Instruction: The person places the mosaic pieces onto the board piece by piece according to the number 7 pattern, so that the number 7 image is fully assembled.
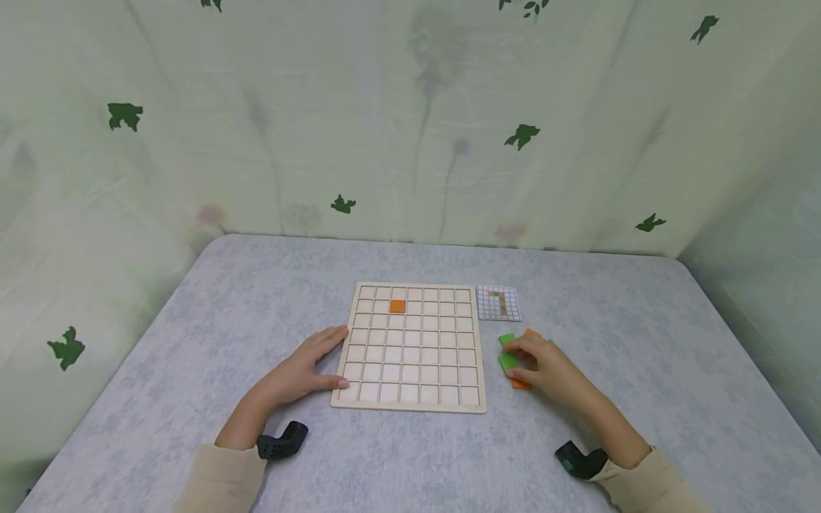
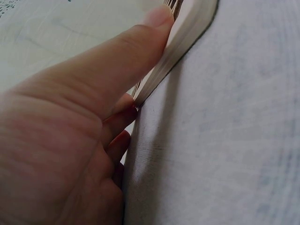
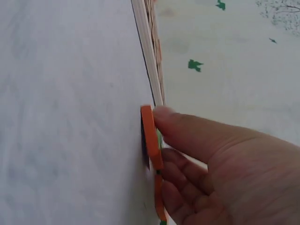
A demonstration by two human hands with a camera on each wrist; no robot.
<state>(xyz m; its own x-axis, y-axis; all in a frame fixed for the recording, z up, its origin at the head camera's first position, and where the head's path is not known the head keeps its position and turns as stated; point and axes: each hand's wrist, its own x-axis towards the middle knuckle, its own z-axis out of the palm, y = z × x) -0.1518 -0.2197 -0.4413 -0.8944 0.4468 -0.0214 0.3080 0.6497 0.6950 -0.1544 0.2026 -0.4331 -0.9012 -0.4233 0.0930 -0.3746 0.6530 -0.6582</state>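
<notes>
A pale wooden grid board lies flat on the table. One orange square tile sits in a cell of its second row from the back. Along the board's left edge rests my left hand, fingers extended against the side and thumb over the near-left corner. To the right of the board, my right hand is over a small group of loose tiles, thumb and forefinger at opposite edges of a green tile. Another green tile and an orange tile show beside those fingers; the hand partly hides the group.
Behind the loose tiles, a small printed card with a grid of coloured squares lies against the board's right edge. The grey table reaches back to a pale curtain with green bird shapes. Each wrist wears a black device.
</notes>
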